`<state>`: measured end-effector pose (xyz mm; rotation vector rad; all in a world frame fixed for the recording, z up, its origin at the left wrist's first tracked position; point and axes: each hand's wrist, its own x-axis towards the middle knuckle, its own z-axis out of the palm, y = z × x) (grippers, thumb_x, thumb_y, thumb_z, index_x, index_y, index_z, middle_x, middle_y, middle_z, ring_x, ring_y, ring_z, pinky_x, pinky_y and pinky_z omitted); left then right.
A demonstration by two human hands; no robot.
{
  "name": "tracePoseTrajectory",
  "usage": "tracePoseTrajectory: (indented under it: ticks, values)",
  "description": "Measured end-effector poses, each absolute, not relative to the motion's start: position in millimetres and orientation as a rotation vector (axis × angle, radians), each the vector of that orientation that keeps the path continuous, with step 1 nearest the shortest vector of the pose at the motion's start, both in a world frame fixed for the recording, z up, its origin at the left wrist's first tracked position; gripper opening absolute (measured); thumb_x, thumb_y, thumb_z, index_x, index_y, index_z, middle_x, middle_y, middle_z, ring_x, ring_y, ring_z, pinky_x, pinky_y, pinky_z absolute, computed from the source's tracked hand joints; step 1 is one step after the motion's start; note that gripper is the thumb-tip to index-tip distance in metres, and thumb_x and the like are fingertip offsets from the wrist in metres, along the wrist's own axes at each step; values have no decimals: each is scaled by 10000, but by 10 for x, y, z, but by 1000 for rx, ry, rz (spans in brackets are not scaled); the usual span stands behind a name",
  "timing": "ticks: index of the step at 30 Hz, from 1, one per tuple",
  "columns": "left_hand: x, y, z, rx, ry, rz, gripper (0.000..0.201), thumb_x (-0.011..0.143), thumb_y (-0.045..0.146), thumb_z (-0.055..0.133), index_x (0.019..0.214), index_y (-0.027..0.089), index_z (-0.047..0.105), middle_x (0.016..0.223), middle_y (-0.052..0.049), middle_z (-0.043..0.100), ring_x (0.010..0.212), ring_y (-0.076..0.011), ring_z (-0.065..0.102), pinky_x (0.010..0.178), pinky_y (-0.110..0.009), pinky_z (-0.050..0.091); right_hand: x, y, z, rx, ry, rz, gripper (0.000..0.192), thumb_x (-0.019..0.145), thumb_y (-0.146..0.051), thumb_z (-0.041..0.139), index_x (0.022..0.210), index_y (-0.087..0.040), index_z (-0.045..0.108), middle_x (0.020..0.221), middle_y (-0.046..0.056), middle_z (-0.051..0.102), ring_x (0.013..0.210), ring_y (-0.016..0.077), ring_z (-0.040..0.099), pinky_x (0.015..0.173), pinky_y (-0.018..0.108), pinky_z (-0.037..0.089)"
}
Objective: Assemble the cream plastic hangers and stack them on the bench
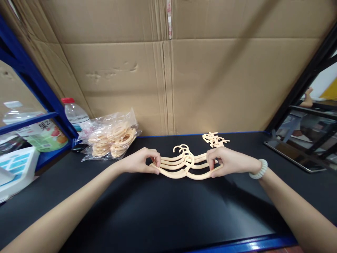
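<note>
Cream-coloured clothes hangers (173, 174) lie grouped in front of me over the black table, their hooks bunched near the middle. My left hand (143, 160) pinches the left end of the nearest hanger between thumb and fingers. The other end of that same hanger is gripped by my right hand (221, 161), which has a pale beaded bracelet (259, 169) at its wrist. Several more hangers (172, 159) sit just behind the held one, their outer ends partly hidden by my hands.
A clear plastic bag (113, 135) full of cream-coloured pieces lies at the back left, beside a red-capped bottle (76, 114). Small cream parts (214, 139) are heaped at the back right. A tablet-like device (293, 156) rests at far right. Cardboard (118, 77) walls the back.
</note>
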<state>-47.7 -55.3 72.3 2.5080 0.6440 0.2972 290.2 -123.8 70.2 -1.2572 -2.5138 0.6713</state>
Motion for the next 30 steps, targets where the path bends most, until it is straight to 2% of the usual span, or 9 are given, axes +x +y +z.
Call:
tracePoseTrajectory:
  ticks: [7, 12, 16, 19, 22, 24, 25, 27, 30]
  values:
    - [-437, -610, 738, 2647, 621, 224, 142, 761, 292, 687, 729, 170, 620, 786, -6, 586, 785, -152, 551, 747, -248, 421, 2833, -1263, 665, -1227, -2601, 677, 65, 682, -183, 733, 696, -171, 671, 842, 20, 563, 808, 167, 543, 735, 272, 422]
    - [-209, -920, 715, 2819, 786, 301, 61, 796, 237, 602, 817, 186, 628, 920, -37, 600, 876, -193, 553, 809, -308, 423, 2808, -1323, 682, -1287, -2616, 572, 87, 690, -137, 676, 755, -176, 633, 867, 30, 550, 807, 177, 536, 731, 285, 439]
    - [26, -1214, 521, 2931, 887, 437, 238, 850, 298, 561, 1057, 182, 574, 1146, -100, 591, 1069, -268, 525, 907, -417, 409, 2707, -1397, 642, -1357, -2510, 466, 113, 759, -178, 602, 871, -178, 617, 923, 54, 563, 835, 193, 557, 749, 308, 465]
    - [116, -1327, 354, 3004, 893, 468, 472, 858, 347, 551, 1286, 176, 449, 1378, -144, 466, 1283, -310, 393, 1046, -485, 317, 2555, -1463, 573, -1370, -2468, 366, 245, 819, -316, 606, 1019, -176, 608, 1058, 98, 588, 989, 249, 565, 865, 376, 464]
    - [126, -1342, 230, 2998, 1067, 468, 573, 878, 372, 508, 1387, 164, 344, 1458, -156, 385, 1351, -336, 318, 1094, -551, 238, 2418, -1505, 468, -1409, -2494, 284, 627, 796, -457, 637, 1309, -136, 469, 1365, 172, 461, 1295, 337, 379, 1056, 480, 336]
    - [115, -1321, 172, 2979, 1174, 458, 555, 896, 389, 471, 1384, 151, 358, 1454, -161, 395, 1355, -349, 316, 1093, -581, 225, 2374, -1510, 394, -1460, -2521, 306, 848, 767, -525, 646, 1422, -93, 326, 1483, 199, 309, 1391, 355, 207, 1119, 511, 233]
    - [109, -1307, 149, 2975, 1207, 457, 541, 903, 394, 455, 1376, 144, 374, 1447, -164, 407, 1354, -352, 320, 1092, -589, 223, 2369, -1504, 361, -1482, -2535, 338, 896, 768, -545, 636, 1446, -81, 280, 1504, 203, 262, 1403, 354, 170, 1128, 514, 213]
    - [99, -1275, 114, 2975, 1245, 456, 512, 916, 376, 427, 1368, 138, 395, 1435, -163, 428, 1349, -348, 334, 1093, -600, 215, 2384, -1477, 301, -1506, -2548, 381, 881, 809, -534, 587, 1469, -76, 226, 1518, 199, 222, 1408, 342, 162, 1134, 509, 211]
    - [89, -1220, 90, 2968, 1286, 461, 474, 929, 295, 383, 1378, 143, 396, 1434, -152, 435, 1346, -331, 349, 1094, -608, 208, 2434, -1396, 219, -1526, -2528, 319, 741, 899, -441, 467, 1480, -76, 188, 1524, 180, 214, 1411, 317, 167, 1133, 515, 212]
